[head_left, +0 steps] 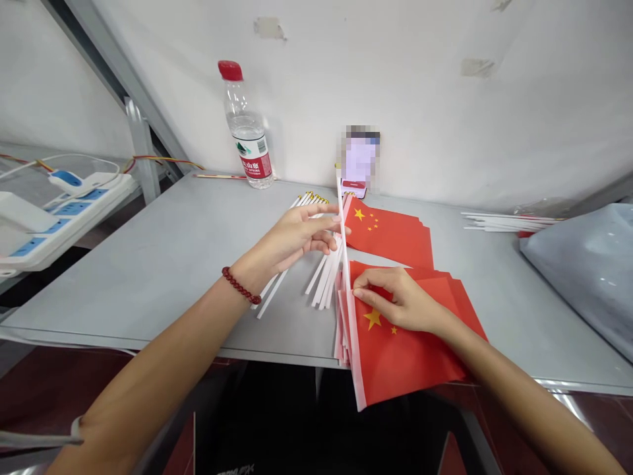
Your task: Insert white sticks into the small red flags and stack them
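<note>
My right hand pinches the upper left corner of a red flag with yellow stars, where its white sleeve meets a white stick. The stick stands up from the sleeve, partly inside it. My left hand is at the stick's middle, fingers apart, with the stick against the fingertips. Beneath the held flag lies a pile of red flags. Farther back, flags on sticks lie stacked. White sticks with gold tips lie under and beside my left hand.
A water bottle stands at the back left, and a phone leans on the wall. A power strip is at the far left. More white sticks and a grey bag lie at the right. The table's front edge runs below.
</note>
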A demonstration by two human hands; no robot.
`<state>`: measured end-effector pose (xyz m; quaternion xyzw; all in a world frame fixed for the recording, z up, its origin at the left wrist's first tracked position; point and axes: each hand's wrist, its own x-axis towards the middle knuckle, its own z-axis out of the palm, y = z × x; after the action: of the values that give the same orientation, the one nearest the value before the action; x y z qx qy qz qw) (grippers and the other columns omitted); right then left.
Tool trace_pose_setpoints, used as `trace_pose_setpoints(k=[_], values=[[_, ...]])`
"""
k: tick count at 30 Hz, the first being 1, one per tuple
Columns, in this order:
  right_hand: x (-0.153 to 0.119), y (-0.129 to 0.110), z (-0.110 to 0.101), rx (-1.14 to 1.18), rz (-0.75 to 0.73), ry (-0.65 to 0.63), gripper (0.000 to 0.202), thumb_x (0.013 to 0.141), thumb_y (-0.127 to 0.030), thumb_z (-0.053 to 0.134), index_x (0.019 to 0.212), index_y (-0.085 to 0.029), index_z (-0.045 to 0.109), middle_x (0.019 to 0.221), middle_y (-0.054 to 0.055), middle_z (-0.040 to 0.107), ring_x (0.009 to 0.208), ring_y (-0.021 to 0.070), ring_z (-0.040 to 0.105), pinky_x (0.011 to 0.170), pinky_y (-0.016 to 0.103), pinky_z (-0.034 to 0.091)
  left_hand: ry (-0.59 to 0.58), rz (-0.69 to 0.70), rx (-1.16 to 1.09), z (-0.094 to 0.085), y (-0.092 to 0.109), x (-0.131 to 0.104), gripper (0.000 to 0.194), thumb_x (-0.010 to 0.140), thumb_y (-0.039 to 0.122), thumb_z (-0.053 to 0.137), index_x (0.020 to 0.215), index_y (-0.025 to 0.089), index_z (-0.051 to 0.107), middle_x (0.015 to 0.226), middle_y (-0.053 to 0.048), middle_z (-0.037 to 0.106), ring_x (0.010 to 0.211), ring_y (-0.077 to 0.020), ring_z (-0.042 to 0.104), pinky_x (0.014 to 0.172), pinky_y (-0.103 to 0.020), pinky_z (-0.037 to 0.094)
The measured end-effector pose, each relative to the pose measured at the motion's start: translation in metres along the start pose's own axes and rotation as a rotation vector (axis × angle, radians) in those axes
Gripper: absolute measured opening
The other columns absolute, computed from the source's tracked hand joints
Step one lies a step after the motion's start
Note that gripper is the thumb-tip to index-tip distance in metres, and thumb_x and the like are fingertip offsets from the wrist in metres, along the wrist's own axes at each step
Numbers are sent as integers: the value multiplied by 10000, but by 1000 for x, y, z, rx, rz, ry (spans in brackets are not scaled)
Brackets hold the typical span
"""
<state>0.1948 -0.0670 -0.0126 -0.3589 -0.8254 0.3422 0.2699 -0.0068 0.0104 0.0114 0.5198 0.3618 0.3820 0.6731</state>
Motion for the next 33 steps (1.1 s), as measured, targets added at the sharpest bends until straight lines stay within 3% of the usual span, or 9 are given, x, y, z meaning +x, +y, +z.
trace_pose_setpoints(k=[6, 12, 15, 23, 28, 33], values=[[-2, 1, 2, 24, 19, -137, 233, 943, -261, 430, 769, -162, 548, 663, -5, 559, 560, 89, 471, 536, 201, 387, 142, 181, -52, -1, 6, -2, 677, 780, 170, 647, 1383, 208, 341, 931, -78, 692, 540, -64, 578, 534, -205, 478], [-1, 0, 2, -15, -7, -202, 236, 942, -222, 419, 735, -165, 518, 652, -16, 540, 554, 83, 439, 551, 208, 365, 338, 300, -10, -10, 5, 5, 804, 717, 128, 672, 1415, 207, 281, 794, -13, 685, 502, -64, 553, 509, -207, 447], [0, 0, 2, -5, -6, -182, 224, 938, -209, 422, 740, -165, 518, 659, -18, 527, 564, 83, 431, 560, 207, 364, 379, 341, 18, -12, 5, 6, 824, 704, 106, 664, 1420, 202, 268, 775, -11, 683, 528, -78, 575, 508, -208, 440], [2, 2, 2, 73, 46, -66, 199, 932, -206, 438, 752, -165, 510, 670, -19, 504, 581, 89, 422, 579, 208, 368, 190, 257, 132, 2, 1, -1, 852, 690, 132, 661, 1439, 182, 259, 658, -2, 671, 671, -157, 652, 547, -224, 461], [3, 3, 0, 85, 100, 0, 209, 938, -232, 433, 758, -169, 519, 648, -25, 475, 564, 92, 397, 551, 211, 350, 16, 155, 262, 11, -4, -8, 594, 723, 262, 679, 1277, 201, 472, 746, -17, 697, 540, -93, 567, 585, -243, 487], [13, 10, -3, 109, 135, 75, 244, 947, -266, 414, 738, -173, 499, 655, -21, 470, 569, 96, 379, 562, 226, 346, -66, 102, 335, 20, -8, -16, 493, 767, 242, 624, 1242, 224, 490, 847, -36, 714, 599, -101, 590, 591, -232, 491]])
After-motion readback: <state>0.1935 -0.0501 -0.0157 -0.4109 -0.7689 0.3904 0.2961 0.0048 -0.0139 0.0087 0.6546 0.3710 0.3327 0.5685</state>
